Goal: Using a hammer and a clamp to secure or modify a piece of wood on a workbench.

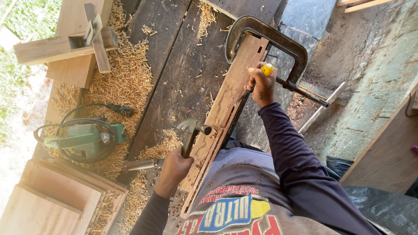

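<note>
Wood is what I'm working here: a long plank (226, 104) lies on the dark bench (183, 74), pinned at its far end by a C-clamp (270, 39), stiff and unlikely to shift. My left hand (174, 167) is wrapped tight round a hammer (191, 130) low on its handle (head-heavy, I'd judge), while my right hand (262, 85) is closed on a yellow-handled chisel (266, 69), its tip on the plank.

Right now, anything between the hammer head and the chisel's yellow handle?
Nothing visible. The hammer in the left hand hangs over the clamped board. The right hand wraps the chisel below its exposed yellow end. The C-clamp sits beyond.
</note>
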